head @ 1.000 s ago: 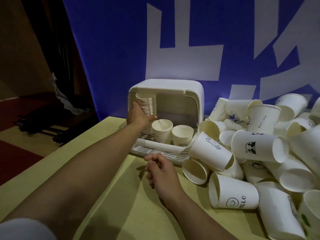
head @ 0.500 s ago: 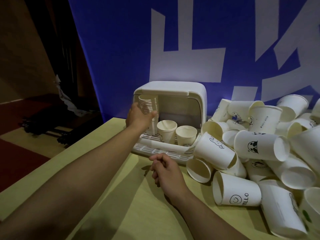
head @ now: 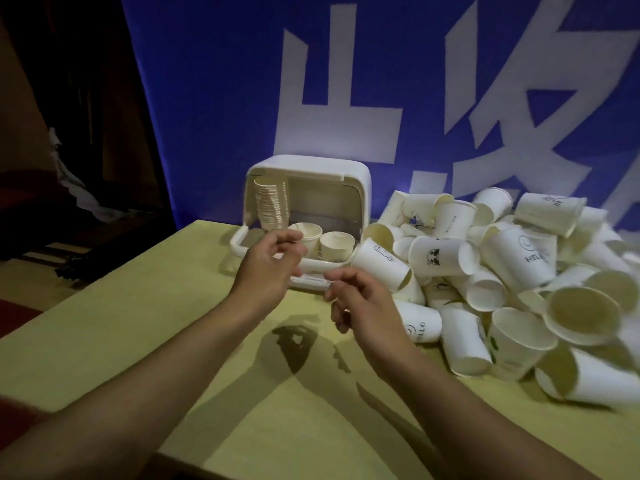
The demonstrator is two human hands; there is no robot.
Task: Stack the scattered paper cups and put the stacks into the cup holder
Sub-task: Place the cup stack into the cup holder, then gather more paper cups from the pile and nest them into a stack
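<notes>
Head view shows a white cup holder standing open on a yellow-green table, with a blue banner bearing large white shapes behind it. Inside the holder, at its left wall, a tall stack of paper cups stands upright; to the right of that stack sit two short upright cups, side by side near the holder's front lip. Right of the holder, and touching its right front corner, lies a big heap of loose paper cups, most on their sides, some printed with small faces or "HELLO". The left hand hangs just in front of the holder's lip, fingers loosely curled with the thumb near the fingertips, holding nothing. The right hand hovers in front of the holder's right corner, just beside the nearest fallen cups, fingers also loosely bent and empty. Both hands cast shadows on the table in front of the holder.
</notes>
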